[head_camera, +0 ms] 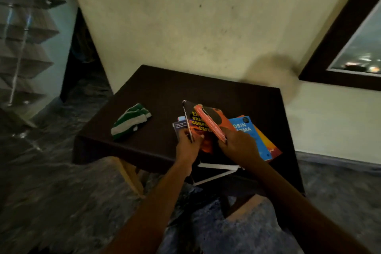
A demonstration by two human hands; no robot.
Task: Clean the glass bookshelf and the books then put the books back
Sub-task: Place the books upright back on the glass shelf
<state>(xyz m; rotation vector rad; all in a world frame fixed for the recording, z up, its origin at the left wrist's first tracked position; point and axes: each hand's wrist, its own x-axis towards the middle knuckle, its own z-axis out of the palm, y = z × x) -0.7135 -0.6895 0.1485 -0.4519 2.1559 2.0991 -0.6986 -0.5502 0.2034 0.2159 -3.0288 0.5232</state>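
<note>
left hand (188, 147) grips black book (194, 122) | right hand (240, 146) grips orange book (221, 122)

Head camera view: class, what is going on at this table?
A person handles books at the dark table. The left hand grips a black book with yellow lettering, tilted up; the right hand holds an orange book beside it. A blue book and others lie beneath. A green-and-white striped cloth lies apart to the left, and the glass bookshelf stands far left.

Head view, steeply down over table (144, 88)
</note>
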